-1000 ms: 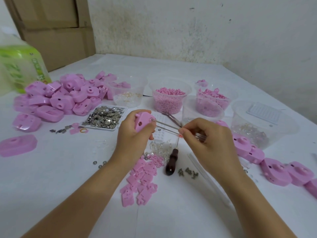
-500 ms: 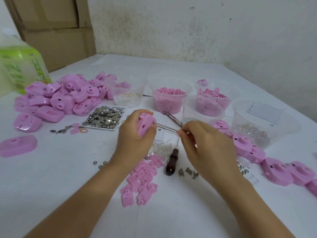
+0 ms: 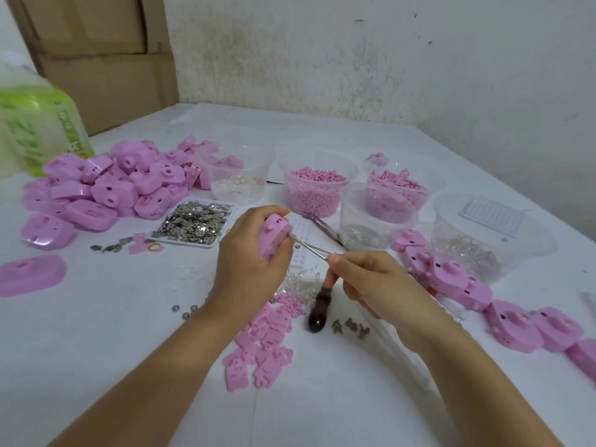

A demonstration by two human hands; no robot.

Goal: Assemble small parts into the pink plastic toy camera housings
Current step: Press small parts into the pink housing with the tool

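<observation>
At the centre of the frame the left hand (image 3: 248,262) curls round one pink housing (image 3: 274,235), held above the counter (image 3: 96,333). The right hand (image 3: 377,282) pinches thin metal tweezers (image 3: 311,248), whose tips meet the housing's right edge. Any part between them is too small to see. The shell looks light, rigid and smooth, probably slippery, so it is best gripped across its outer edges, leaving the openings free.

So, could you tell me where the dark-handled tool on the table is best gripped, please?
Take the dark-handled tool by its bulbous handle, from above at the near end: it lies flat, handle toward the person, thin shaft hidden behind the right hand.
</observation>
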